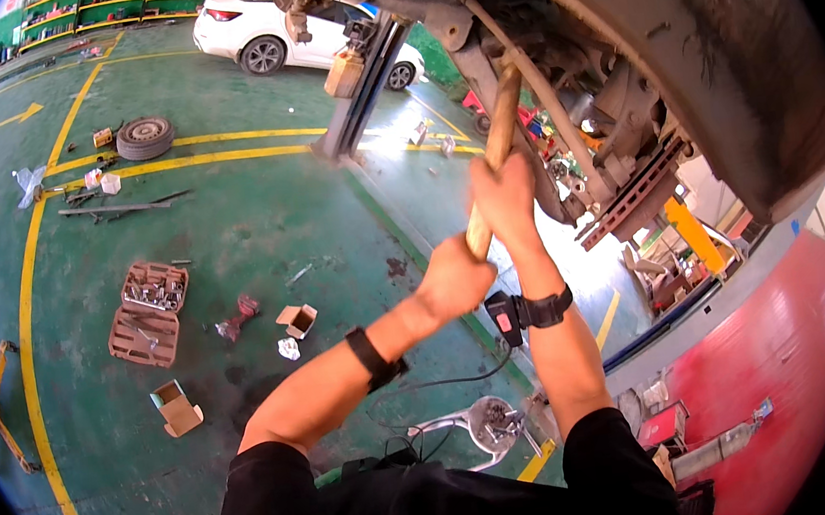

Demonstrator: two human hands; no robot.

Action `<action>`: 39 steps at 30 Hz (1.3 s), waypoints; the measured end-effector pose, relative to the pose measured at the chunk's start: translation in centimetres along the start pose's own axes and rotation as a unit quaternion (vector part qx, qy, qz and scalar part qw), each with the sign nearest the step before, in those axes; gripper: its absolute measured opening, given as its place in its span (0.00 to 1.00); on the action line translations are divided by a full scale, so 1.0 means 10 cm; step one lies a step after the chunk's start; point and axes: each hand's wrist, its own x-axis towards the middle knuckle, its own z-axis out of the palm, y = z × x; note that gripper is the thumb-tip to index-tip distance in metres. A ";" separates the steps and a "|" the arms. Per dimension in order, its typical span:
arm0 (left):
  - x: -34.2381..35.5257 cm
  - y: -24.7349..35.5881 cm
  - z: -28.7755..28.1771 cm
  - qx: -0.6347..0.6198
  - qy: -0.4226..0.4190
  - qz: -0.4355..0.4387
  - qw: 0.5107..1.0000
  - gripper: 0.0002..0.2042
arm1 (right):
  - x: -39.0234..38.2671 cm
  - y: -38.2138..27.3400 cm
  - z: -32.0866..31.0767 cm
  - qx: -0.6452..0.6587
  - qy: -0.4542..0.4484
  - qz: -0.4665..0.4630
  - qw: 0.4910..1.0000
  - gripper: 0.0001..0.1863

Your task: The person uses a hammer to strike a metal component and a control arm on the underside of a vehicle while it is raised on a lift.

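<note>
Both my hands are wrapped round a long wooden tool handle [507, 112], slanting up toward the underside of a raised vehicle. My left hand [455, 276] grips its lower end, and my right hand [505, 195] is closed higher up. The tool's upper end sits among dark suspension parts, so its head cannot be made out. Close to the handle run a rusty rod [541, 88] and a control arm. To the right of my hands is a rusty brake disc [639, 191], seen edge-on. A dark wheel arch [753, 51] curves overhead.
A lift post [360, 97] stands ahead, with a white car [253, 33] beyond. On the green floor at left lie an open socket set [149, 315], cardboard boxes [177, 409] and a wheel [146, 138]. Near my body is a stool [493, 425] holding metal parts.
</note>
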 end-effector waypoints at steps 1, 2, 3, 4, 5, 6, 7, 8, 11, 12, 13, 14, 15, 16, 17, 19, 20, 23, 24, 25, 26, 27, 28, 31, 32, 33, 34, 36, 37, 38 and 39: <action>0.04 -0.03 -0.02 0.081 0.039 0.079 0.993 0.15 | 0.02 -0.04 -0.07 0.008 -0.019 0.012 1.000 0.12; 0.18 -0.09 -0.07 0.158 0.083 0.163 0.970 0.15 | 0.05 -0.08 -0.06 0.047 0.031 -0.005 0.998 0.13; 0.30 -0.14 -0.13 0.234 0.127 0.243 0.933 0.14 | 0.06 -0.07 0.00 0.054 0.069 -0.043 0.995 0.13; 0.35 -0.17 -0.18 0.254 0.109 0.209 0.938 0.14 | 0.04 0.04 0.08 0.061 0.109 -0.074 0.989 0.12; 0.29 -0.23 -0.12 0.189 0.085 0.165 0.964 0.14 | -0.02 0.10 0.07 0.040 0.101 -0.060 0.992 0.11; 0.17 -0.30 -0.02 0.122 0.059 0.119 0.984 0.14 | -0.07 0.16 0.07 0.015 0.086 -0.048 0.995 0.11; 0.09 -0.31 -0.02 0.065 0.034 0.075 0.995 0.14 | -0.09 0.18 0.09 -0.006 0.069 -0.041 0.997 0.10; 0.07 -0.20 0.02 0.042 -0.010 0.007 0.999 0.16 | -0.07 0.18 -0.01 0.048 0.037 -0.014 0.998 0.11; 0.15 -0.11 -0.02 0.203 0.065 0.160 0.964 0.16 | -0.03 0.23 -0.09 0.100 0.047 -0.001 0.994 0.11; 0.13 -0.08 -0.08 0.156 0.041 0.112 0.980 0.15 | -0.03 0.23 -0.07 0.085 0.041 -0.010 0.995 0.10; 0.13 -0.15 -0.03 0.119 0.053 0.107 0.986 0.15 | -0.03 0.23 -0.04 0.072 0.036 -0.021 0.997 0.10; 0.08 -0.30 0.03 0.088 0.068 0.103 0.988 0.15 | -0.08 0.24 0.04 0.115 0.001 0.000 0.993 0.11; 0.03 -0.39 0.01 0.060 0.094 0.102 0.988 0.15 | -0.14 0.19 0.16 0.088 -0.024 0.000 0.996 0.14; -0.04 -0.41 0.06 0.031 0.081 0.055 0.995 0.16 | -0.18 0.27 0.20 0.084 -0.028 0.002 0.996 0.14; -0.02 -0.42 0.03 0.030 0.073 0.053 0.995 0.16 | -0.19 0.34 0.24 0.080 -0.033 0.004 0.996 0.14; 0.00 -0.44 -0.07 0.025 0.060 0.048 0.997 0.17 | -0.19 0.34 0.32 0.109 -0.003 0.002 0.994 0.12; -0.02 -0.42 -0.11 0.032 0.061 0.052 0.996 0.16 | -0.19 0.34 0.36 0.123 0.010 0.001 0.992 0.11; 0.05 -0.48 -0.13 0.095 0.078 0.098 0.988 0.16 | -0.16 0.35 0.32 0.120 0.014 -0.009 0.993 0.16; 0.06 -0.52 -0.18 0.061 0.069 0.070 0.993 0.16 | -0.17 0.28 0.39 0.056 0.035 0.004 0.998 0.15; 0.00 -0.57 -0.16 0.027 0.050 0.038 0.998 0.16 | -0.23 0.37 0.40 0.013 -0.006 0.014 1.000 0.15; -0.10 -0.53 -0.16 -0.014 0.050 0.024 0.998 0.16 | -0.28 0.26 0.38 0.009 -0.012 0.032 0.999 0.15; -0.09 -0.54 -0.16 -0.004 0.041 0.034 0.999 0.16 | -0.33 0.15 0.35 0.006 -0.018 0.050 0.999 0.15; -0.07 -0.55 -0.20 0.010 0.034 0.041 0.999 0.15 | -0.34 0.17 0.37 0.045 -0.011 0.041 0.998 0.15; -0.07 -0.46 -0.30 0.068 0.030 0.084 0.994 0.15 | -0.27 0.17 0.35 0.086 0.022 0.020 0.996 0.14; -0.01 -0.51 -0.34 0.078 0.025 0.076 0.994 0.15 | -0.28 0.16 0.41 0.074 0.039 0.024 0.996 0.14; 0.00 -0.54 -0.37 0.089 0.021 0.068 0.993 0.15 | -0.30 0.15 0.44 0.063 0.055 0.027 0.996 0.14; -0.08 -0.57 -0.35 0.057 0.022 0.055 0.997 0.15 | -0.32 0.10 0.45 0.048 -0.008 0.072 0.996 0.14; -0.23 -0.58 -0.28 0.034 0.024 0.065 0.997 0.16 | -0.42 0.05 0.40 0.073 -0.011 0.089 0.993 0.13; -0.25 -0.59 -0.28 0.057 0.035 0.074 0.995 0.15 | -0.46 0.04 0.40 0.081 -0.017 0.097 0.992 0.13; -0.24 -0.60 -0.35 0.086 0.036 0.083 0.992 0.14 | -0.48 0.10 0.44 0.111 0.003 0.109 0.988 0.11; -0.23 -0.61 -0.46 0.115 0.037 0.093 0.988 0.14 | -0.47 0.10 0.47 0.141 0.016 0.103 0.985 0.11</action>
